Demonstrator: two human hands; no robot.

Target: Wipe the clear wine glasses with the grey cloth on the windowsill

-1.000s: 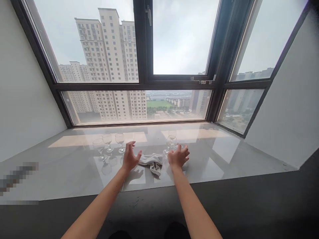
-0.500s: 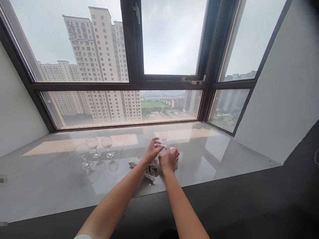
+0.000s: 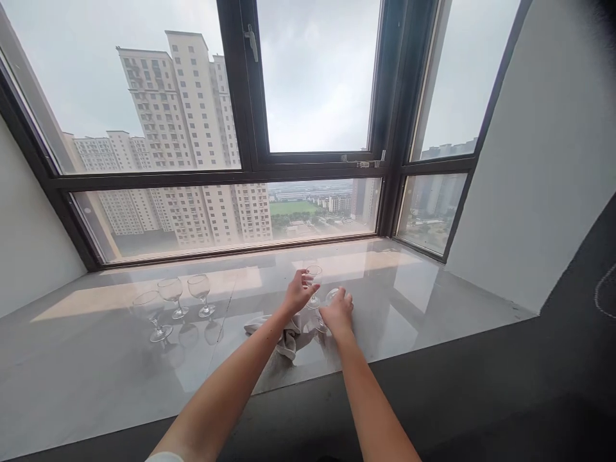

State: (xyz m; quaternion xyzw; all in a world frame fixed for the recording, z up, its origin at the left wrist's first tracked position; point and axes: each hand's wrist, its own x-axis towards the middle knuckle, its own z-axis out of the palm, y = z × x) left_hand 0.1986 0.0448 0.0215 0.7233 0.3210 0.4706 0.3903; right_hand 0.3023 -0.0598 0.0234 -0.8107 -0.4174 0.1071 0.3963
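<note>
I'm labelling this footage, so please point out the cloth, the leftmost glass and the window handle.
Cloth (image 3: 287, 346): head view, on a fold of its nearer end.
Leftmost glass (image 3: 149, 308): head view, on its bowl.
Window handle (image 3: 251, 43): head view, on its lever.

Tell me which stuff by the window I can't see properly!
All in the head view:
Crumpled grey cloth: partly hidden behind the left forearm.
Clear stemmed glass at the left hand: partly covered by that hand, so its grip is unclear.
Second clear glass at the right hand: that hand hides part of it.
White left sleeve: cut off by the bottom edge.
</note>
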